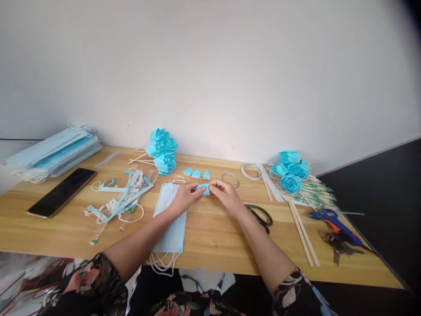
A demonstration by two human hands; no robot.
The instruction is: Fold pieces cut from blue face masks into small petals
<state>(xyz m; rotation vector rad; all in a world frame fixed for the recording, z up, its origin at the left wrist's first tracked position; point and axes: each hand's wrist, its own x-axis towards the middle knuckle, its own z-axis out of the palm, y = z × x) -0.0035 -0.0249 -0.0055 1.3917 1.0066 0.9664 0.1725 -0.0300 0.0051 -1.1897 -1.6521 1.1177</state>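
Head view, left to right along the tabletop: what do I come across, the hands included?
Black phone → pile of strips → flat blue mask → left hand → held blue piece → right hand → black looped handles → pair of wooden sticks → blue glue gun.

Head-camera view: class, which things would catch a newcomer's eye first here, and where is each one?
Most striking are the two bright blue flower bunches near the back of the wooden table, the left bunch and the right bunch. Between and in front of them, the left hand and right hand hold a small blue piece. A large black phone stands out at far left.
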